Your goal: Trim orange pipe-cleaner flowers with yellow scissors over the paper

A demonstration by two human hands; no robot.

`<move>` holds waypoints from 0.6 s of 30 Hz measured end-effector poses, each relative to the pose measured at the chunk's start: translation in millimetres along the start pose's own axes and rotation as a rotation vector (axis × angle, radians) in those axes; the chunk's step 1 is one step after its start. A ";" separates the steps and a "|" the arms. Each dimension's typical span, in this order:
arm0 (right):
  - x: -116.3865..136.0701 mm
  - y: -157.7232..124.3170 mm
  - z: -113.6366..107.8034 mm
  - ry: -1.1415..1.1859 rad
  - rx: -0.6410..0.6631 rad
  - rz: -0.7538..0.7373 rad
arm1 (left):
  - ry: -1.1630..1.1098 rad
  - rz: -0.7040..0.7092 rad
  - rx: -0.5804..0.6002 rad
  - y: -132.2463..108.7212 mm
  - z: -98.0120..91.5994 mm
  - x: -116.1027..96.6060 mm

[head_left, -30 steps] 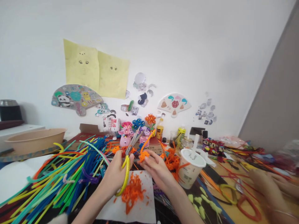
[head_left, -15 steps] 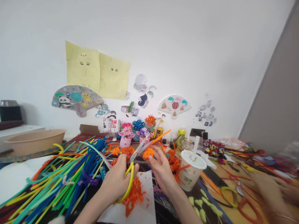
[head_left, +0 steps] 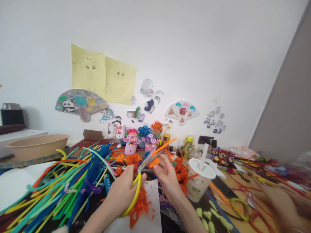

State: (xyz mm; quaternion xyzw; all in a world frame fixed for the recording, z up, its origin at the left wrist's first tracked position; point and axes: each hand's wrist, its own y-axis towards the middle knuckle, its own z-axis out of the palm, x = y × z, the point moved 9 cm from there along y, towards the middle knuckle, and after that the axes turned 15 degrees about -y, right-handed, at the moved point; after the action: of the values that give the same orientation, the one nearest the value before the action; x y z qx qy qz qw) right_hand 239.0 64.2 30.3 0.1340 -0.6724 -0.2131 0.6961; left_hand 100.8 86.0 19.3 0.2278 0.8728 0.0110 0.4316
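Note:
Yellow-handled scissors (head_left: 137,194) are in my left hand (head_left: 121,191), its fingers through the handle loops. Their blades point up and right, close together, beside an orange pipe cleaner flower (head_left: 154,161). My right hand (head_left: 168,176) pinches this flower, and an orange stem (head_left: 167,145) slants up from it past the blades. Whether the blades touch the stem, I cannot tell. Below my hands, orange fuzz clippings (head_left: 142,205) lie on a white sheet of paper (head_left: 155,223). More orange pipe cleaner pieces (head_left: 181,171) sit beside my right hand.
Left lies a big pile of coloured pipe cleaners (head_left: 70,181). A lidded cup with a straw (head_left: 199,181) stands right of my right forearm. Small potted pipe cleaner flowers (head_left: 131,145) line the back. Another person's hands (head_left: 279,197) work at far right, near red-and-yellow-handled scissors (head_left: 252,210).
The scissor blades were spread apart and have come together beside the orange flower. My right hand has barely moved. The view has shifted slightly.

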 end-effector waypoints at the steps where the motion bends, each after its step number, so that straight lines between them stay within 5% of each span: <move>1: -0.2 -0.3 0.9 -0.003 0.007 -0.004 | -0.003 -0.004 0.006 -0.3 -0.2 -0.4; 18: -1.1 -2.9 6.6 -0.003 0.047 0.000 | -0.004 0.005 0.037 -4.0 -0.5 -4.6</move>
State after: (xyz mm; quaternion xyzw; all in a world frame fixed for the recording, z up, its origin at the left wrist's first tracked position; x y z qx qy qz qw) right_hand 232.2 62.9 28.3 0.1497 -0.6784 -0.1974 0.6916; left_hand 101.2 80.7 22.2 0.2379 0.8715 -0.0044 0.4289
